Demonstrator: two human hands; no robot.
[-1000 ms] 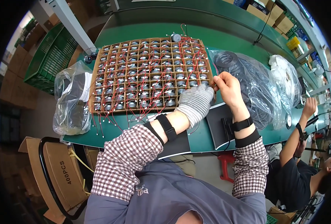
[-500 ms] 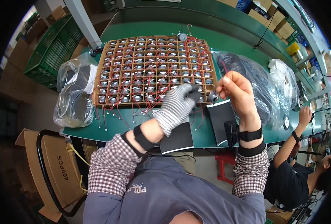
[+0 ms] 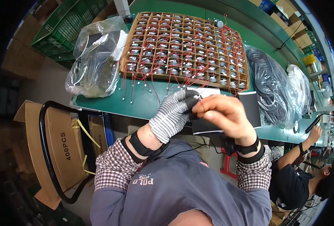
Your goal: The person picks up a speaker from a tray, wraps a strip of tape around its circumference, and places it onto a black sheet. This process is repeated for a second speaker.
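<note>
My left hand (image 3: 172,112), in a striped glove with dark fingertips, is closed in a pinch in front of the box. Against its fingertips is my bare right hand (image 3: 227,117), thumb and fingers bent together. Between them is a small speaker with thin wires, mostly hidden by the fingers; only a shiny bit shows. Beyond the hands lies a divided cardboard box (image 3: 124,64), its cells holding round metal speakers (image 3: 173,71) with red and black wires. Black sheets with white edges (image 3: 250,107) lie on the green table (image 3: 99,103), partly under my hands.
A clear bag of flat black and white pieces (image 3: 95,60) sits left of the box. Bagged black rings (image 3: 267,83) lie to the right. One loose speaker (image 3: 218,23) stands at the far edge. A chair (image 3: 46,150) is at left; a co-worker (image 3: 295,180) is at right.
My right hand has brought the speaker from the box's right corner toward me and leftward. Both hands now meet in front of the box. The view has shifted, so the box appears higher and tilted.
</note>
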